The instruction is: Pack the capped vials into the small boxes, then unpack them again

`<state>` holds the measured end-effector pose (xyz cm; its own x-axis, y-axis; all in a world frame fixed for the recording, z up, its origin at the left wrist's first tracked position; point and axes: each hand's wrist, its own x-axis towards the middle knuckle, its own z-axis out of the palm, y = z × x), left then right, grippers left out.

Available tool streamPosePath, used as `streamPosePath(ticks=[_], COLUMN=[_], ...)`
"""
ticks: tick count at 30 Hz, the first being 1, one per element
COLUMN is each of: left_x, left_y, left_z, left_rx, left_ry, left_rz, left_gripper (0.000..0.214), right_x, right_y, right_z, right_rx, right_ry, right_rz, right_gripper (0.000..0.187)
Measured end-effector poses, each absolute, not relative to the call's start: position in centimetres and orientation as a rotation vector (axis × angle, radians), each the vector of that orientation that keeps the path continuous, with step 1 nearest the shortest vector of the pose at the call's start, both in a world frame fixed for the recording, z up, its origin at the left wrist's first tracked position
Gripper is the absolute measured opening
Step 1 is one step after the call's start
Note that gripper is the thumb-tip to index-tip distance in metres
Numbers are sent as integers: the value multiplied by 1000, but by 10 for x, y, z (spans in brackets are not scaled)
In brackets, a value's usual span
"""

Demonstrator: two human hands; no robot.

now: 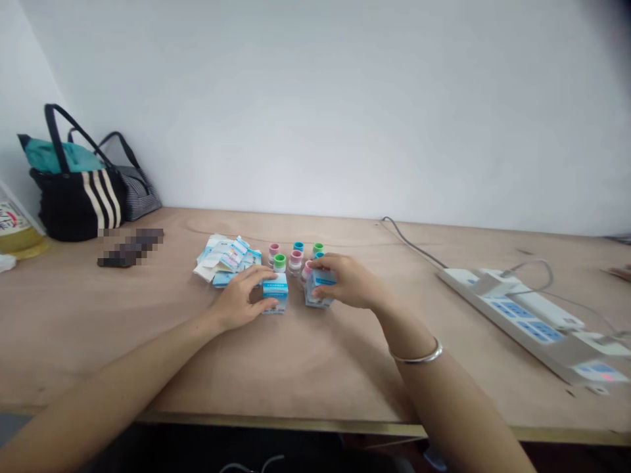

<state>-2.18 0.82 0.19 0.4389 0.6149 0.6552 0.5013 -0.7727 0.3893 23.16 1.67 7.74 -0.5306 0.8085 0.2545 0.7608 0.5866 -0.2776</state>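
Beneath the left hand (237, 300) and right hand (348, 281), small blue-and-white cartons (275, 293) stand.

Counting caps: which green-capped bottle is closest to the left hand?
The green-capped bottle behind the box at the left hand; the other stands beyond the right hand.

The plywood tabletop (123, 315) looks smooth and matt. The paper cartons (275, 293) have a slight gloss, the bottle caps (296, 255) are plastic, and the bangle (417, 358) is polished metal.

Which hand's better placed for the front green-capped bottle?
Left, probably: the left hand sits on a white-and-blue cardboard box just in front of that green-capped small bottle; the right hand is farther off, wrapped over another white-and-blue box.
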Motion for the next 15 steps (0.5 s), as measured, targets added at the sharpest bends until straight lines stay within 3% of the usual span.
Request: streamPosePath(ticks=[5, 9, 15], left_x=[-20, -18, -21], left_y=[13, 13, 5], left_z=[-4, -4, 2], left_rx=[2522, 2518, 2449], left_ry=[1020, 1054, 1059], left_rz=[1268, 1290, 1297], left_gripper=[43, 42, 45], right_x=[227, 208, 183], right_y=[19, 13, 4], right_z=[70, 61, 49], right_rx=[-1206, -1005, -894], right_ry=[-2398, -2316, -2451], right_rz=[93, -93, -262], right_gripper=[46, 34, 36])
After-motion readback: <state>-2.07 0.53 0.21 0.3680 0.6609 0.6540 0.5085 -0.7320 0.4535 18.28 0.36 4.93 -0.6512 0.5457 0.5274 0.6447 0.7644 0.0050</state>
